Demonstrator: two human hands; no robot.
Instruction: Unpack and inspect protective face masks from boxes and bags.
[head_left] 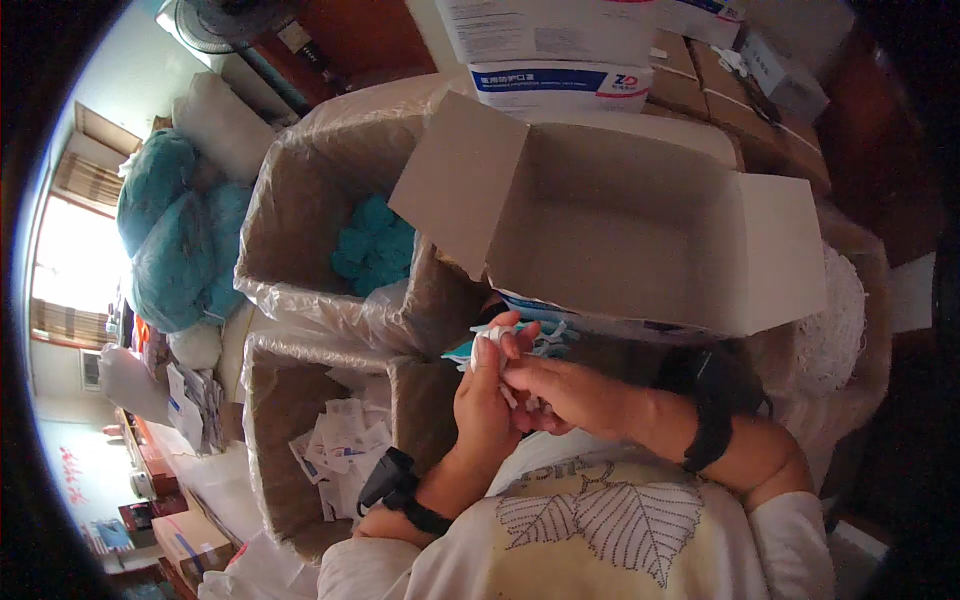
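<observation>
Teal-and-white bundle [552,342], soft and layered, sits in our two hands, in front of our chest and just short of the open carton [620,205]. Our left hand [482,398] is curled around it, thumb on top; our right hand [565,388] lies against it, fingers partly hidden, and we cannot tell whether they pinch.

Ahead of us, the carton's near wall stands in the way, and its left flap [462,180] juts over the upper lined box [295,205], covering part of a teal pile [375,245]. Nearer us on the left is the lower lined box [275,390], with white packets [345,440] inside.

Counting: one open carton, two side flaps showing, two plastic-lined boxes on our left, two white boxes [555,85] stacked behind, two black wristbands [712,412], one on each arm. The packets and the bundle's layers overlap too much for us to number.
</observation>
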